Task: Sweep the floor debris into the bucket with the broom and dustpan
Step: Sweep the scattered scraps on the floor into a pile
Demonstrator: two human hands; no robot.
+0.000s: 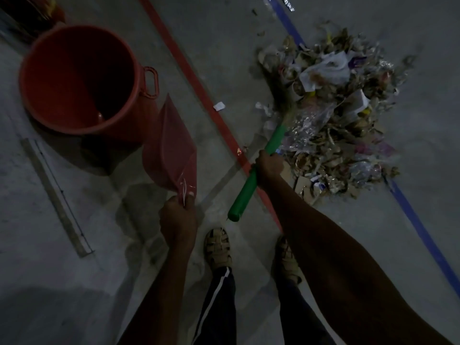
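A big orange bucket (pixel 77 78) stands open and upright on the concrete floor at the upper left. My left hand (pixel 178 220) grips the handle of a red dustpan (pixel 170 148), which hangs in the air just right of the bucket. My right hand (pixel 268 168) is closed around the green handle of a broom (pixel 256 170). Its straw bristles (pixel 278 88) rest at the left edge of a large heap of debris (pixel 333 113): paper scraps, cardboard, plastic wrappers. A few loose scraps (pixel 219 106) lie between the heap and the bucket.
A red floor line (pixel 191 78) runs diagonally between bucket and heap; a blue line (pixel 420 225) passes under the heap. A long flat strip (pixel 54 195) lies on the floor at the left. My feet in sandals (pixel 217 247) stand below the hands.
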